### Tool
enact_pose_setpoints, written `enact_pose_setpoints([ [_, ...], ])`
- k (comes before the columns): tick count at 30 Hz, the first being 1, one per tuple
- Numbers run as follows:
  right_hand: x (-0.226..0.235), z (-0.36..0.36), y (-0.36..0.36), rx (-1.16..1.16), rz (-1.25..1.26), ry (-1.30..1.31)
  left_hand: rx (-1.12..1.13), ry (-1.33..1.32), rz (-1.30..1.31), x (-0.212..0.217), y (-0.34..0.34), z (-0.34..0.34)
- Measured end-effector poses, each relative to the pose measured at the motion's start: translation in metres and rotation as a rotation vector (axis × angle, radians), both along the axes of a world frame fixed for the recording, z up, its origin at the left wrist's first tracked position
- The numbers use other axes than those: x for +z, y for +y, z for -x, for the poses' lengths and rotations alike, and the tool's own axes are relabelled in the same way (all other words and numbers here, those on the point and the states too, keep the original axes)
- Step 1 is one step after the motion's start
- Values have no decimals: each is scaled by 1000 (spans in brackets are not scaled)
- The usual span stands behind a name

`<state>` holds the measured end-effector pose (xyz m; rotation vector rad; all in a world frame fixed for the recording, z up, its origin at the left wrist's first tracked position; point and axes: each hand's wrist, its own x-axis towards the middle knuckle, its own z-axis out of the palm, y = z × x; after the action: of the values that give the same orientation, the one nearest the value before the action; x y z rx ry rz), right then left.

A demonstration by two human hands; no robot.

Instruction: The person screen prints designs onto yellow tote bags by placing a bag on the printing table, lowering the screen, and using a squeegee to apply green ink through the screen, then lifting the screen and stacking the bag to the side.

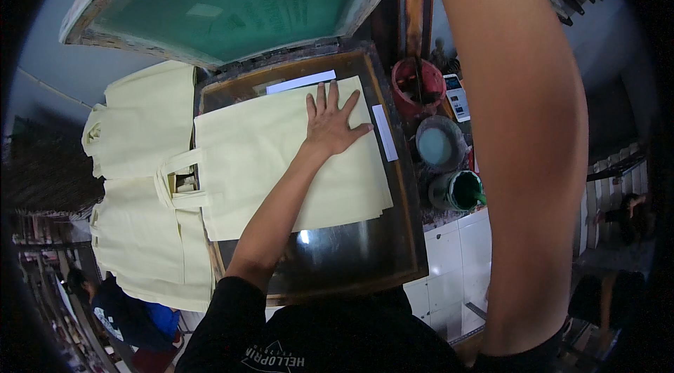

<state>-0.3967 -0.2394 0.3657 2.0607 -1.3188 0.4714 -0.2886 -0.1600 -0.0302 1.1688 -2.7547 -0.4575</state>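
My left hand (332,120) lies flat, fingers spread, on the upper right part of a pale yellow cloth tote bag (260,162). The bag is spread on a dark glass-topped printing board (351,254), its handles (179,180) pointing left. Above it a wooden-framed green printing screen (239,1) is tilted up. My right arm (519,127) reaches up past the screen's right corner; the hand itself is out of the picture. White paper strips (385,133) are stuck on the board beside the bag.
A pile of more pale yellow bags (140,134) lies left of the board. Right of it stand a red tub (418,85), a bucket of light blue ink (437,145) and a green ink can (460,190). Other people sit at lower left (112,303) and at right (628,215).
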Motion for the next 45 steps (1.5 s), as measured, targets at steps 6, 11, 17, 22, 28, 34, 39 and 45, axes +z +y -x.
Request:
enact_pose_setpoints([
  [6,-1,1,7,47,-20,-31,28,-57,-44,4,-2,9],
  [11,-5,-4,4,-58,30,28,62,-99,-97,9,-1,14],
  [17,-5,-7,14,7,-2,32,80,-107,-108,8,-4,15],
  [22,-6,0,3,9,36,109,170,-173,-243,22,5,26],
  [28,-10,-5,8,20,47,156,201,-183,-305,21,0,26],
  [34,-11,-5,14,6,56,151,185,-247,-286,29,-8,37],
  [39,-36,-29,109,70,-216,-466,210,-9,-194,41,-8,25],
  [45,-122,-55,193,-24,-316,-476,6,1366,-573,117,103,-132],
])
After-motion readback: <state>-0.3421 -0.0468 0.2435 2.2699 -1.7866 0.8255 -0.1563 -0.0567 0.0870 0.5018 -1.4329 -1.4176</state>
